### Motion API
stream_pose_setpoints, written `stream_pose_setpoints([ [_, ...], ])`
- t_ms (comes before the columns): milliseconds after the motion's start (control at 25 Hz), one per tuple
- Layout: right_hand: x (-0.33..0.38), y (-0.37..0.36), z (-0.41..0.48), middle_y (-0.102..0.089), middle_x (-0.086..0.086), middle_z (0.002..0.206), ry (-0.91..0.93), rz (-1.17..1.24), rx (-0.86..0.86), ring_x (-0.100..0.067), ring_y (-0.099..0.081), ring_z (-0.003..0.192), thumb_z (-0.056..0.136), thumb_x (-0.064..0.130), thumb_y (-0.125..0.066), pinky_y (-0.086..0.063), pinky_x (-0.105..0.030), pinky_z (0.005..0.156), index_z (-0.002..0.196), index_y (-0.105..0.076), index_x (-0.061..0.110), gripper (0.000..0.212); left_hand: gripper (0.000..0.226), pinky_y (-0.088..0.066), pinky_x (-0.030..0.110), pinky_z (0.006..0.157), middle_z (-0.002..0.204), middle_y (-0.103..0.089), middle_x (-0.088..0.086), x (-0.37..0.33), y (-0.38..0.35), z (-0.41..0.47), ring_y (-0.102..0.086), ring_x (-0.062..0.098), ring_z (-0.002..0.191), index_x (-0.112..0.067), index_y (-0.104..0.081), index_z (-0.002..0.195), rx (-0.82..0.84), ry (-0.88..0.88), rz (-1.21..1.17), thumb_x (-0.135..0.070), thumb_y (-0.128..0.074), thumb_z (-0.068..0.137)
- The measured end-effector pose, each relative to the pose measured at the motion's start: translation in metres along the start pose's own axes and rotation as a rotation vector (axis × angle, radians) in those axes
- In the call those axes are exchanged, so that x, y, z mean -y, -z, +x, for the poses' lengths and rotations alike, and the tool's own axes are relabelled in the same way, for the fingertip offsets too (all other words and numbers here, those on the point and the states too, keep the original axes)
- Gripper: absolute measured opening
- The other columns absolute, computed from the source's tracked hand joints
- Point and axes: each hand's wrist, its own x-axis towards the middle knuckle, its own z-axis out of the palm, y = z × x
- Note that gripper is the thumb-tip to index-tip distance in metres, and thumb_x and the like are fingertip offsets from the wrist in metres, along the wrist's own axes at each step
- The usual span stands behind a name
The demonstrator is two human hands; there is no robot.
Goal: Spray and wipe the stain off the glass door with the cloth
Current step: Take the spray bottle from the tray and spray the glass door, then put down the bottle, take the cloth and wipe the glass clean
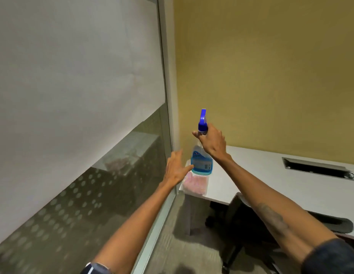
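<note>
Spray bottle (202,161), blue, sits mid-frame at the near corner of the white desk (271,175), base w/ or just above the desktop, can't tell which. Right hand (213,142) is wrapped round its neck under the blue trigger head, so it holds the bottle. Left hand (175,169) is spread wide, holding nothing, fingertip near the bottle's lower body. Pink cloth (195,183) lies flat on the desk just below the bottle, untouched. Glass door (77,95) fills the left half; stain not clearly visible. Judgement: pickup step. Lift the bottle straight up, left hand should take the cloth, then aim nozzle at the glass.
</note>
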Motion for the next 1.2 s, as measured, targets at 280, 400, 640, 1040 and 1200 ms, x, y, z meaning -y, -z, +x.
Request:
stream_pose_setpoints([
  [280,-0.117,-0.023,0.091,-0.071,-0.014,0.105,-0.25,0.012,-0.082,-0.036,-0.059,0.088,0.087,0.044,-0.079,-0.041,-0.038,0.074,0.105,-0.058,0.009,0.044,0.056,-0.041,0.041,0.114,0.15,-0.054,0.007,0.026,-0.072,0.093,-0.054,0.027,0.136,-0.014,-0.054,0.147,0.236,0.01,0.098,-0.033,-0.066,0.095],
  [400,-0.164,-0.038,0.126,-0.07,-0.016,0.106,-0.333,0.012,-0.074,-0.039,-0.06,0.093,0.089,0.04,-0.078,-0.038,-0.037,0.076,0.107,-0.058,0.007,0.043,0.054,-0.043,0.04,0.114,0.149,-0.058,0.007,0.038,-0.096,0.132,-0.057,0.026,0.135,-0.013,-0.056,0.146,0.285,0.055,0.128,-0.031,-0.065,0.095],
  [640,-0.252,-0.074,0.193,-0.069,-0.02,0.112,-0.467,0.013,0.025,-0.042,-0.063,0.104,0.091,0.03,-0.078,-0.037,-0.035,0.077,0.113,-0.056,-0.001,0.043,0.058,-0.042,0.041,0.116,0.15,-0.056,0.009,0.067,-0.138,0.215,-0.055,0.029,0.136,-0.01,-0.052,0.149,0.4,0.247,0.18,-0.028,-0.066,0.095],
  [1040,-0.325,-0.129,0.238,-0.068,-0.023,0.115,-0.526,0.014,0.126,-0.039,-0.065,0.105,0.093,0.02,-0.076,-0.038,-0.029,0.08,0.119,-0.056,-0.003,0.041,0.038,-0.051,0.038,0.1,0.131,-0.066,0.017,0.1,-0.21,0.264,-0.063,0.033,0.12,-0.007,-0.063,0.134,0.375,0.473,0.229,-0.013,-0.061,0.096],
  [1200,-0.342,-0.145,0.234,-0.068,-0.023,0.118,-0.536,0.005,0.149,-0.038,-0.065,0.106,0.093,0.02,-0.076,-0.04,-0.029,0.082,0.122,-0.055,-0.003,0.042,0.028,-0.052,0.038,0.096,0.128,-0.065,0.02,0.115,-0.226,0.266,-0.063,0.035,0.119,-0.001,-0.066,0.124,0.393,0.494,0.339,-0.012,-0.056,0.1],
])
